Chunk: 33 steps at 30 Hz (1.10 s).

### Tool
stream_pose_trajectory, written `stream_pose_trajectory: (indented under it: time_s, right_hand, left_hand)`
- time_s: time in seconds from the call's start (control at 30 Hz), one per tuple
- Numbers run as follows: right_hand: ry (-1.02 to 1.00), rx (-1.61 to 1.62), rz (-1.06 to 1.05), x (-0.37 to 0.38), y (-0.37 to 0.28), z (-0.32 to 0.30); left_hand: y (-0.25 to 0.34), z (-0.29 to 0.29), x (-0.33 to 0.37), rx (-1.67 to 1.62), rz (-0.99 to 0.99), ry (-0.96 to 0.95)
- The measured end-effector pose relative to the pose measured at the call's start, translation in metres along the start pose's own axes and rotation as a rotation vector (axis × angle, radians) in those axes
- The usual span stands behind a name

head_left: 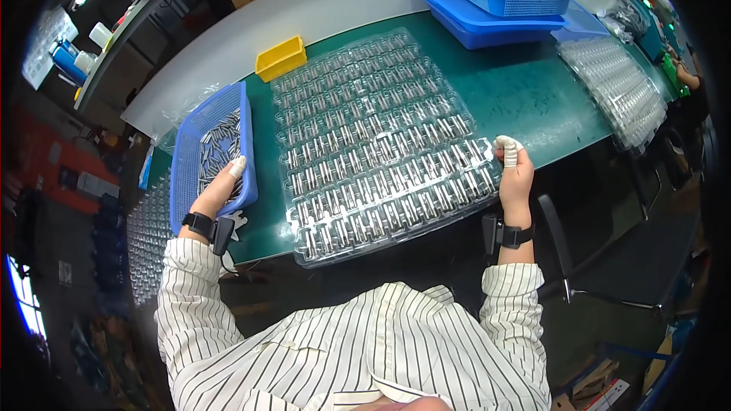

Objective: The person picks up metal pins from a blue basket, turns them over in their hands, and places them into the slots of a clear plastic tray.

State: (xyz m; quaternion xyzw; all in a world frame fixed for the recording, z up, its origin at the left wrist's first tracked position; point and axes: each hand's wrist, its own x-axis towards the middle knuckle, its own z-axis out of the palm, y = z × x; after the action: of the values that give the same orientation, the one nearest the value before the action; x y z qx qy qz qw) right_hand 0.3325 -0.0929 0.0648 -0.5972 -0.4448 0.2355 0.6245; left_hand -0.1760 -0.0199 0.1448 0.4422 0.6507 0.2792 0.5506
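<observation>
A clear plastic tray point(304, 257) lies on the green bench in front of me, its rows filled with small shiny metal pins point(381, 183). To its left stands a blue basket point(180, 175) with loose metal pins point(221, 137) inside. My left hand point(218, 189) reaches over the basket's near end, its taped thumb above the loose pins; its other fingers are hidden. Beside the tray's right corner is my right hand point(515, 170), fingers curled together and wrapped in white tape. Whatever lies between those fingers is too small to make out.
A small yellow bin point(280, 58) stands behind the tray. Stacked blue baskets point(502, 0) sit at the back right. Another clear tray point(617, 91) lies at the far right, and one more point(148, 236) is low at the left. A chair point(560, 243) is at the right.
</observation>
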Motion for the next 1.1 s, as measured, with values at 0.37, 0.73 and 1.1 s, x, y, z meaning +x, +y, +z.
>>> stream_pose_trajectory:
  time_s: [0.37, 0.73, 1.1]
  right_hand:
    - [0.015, 0.001, -0.005, 0.004, 0.014, -0.005]
    - [0.028, -0.032, -0.022, 0.002, 0.02, -0.014]
    - [0.01, -0.048, -0.009, 0.014, 0.022, -0.015]
  left_hand:
    - [-0.012, 0.004, 0.018, 0.281, 0.308, 0.006]
    - [-0.014, 0.004, 0.023, 0.135, 0.114, 0.107]
    - [0.005, -0.003, 0.027, -0.068, 0.03, 0.374]
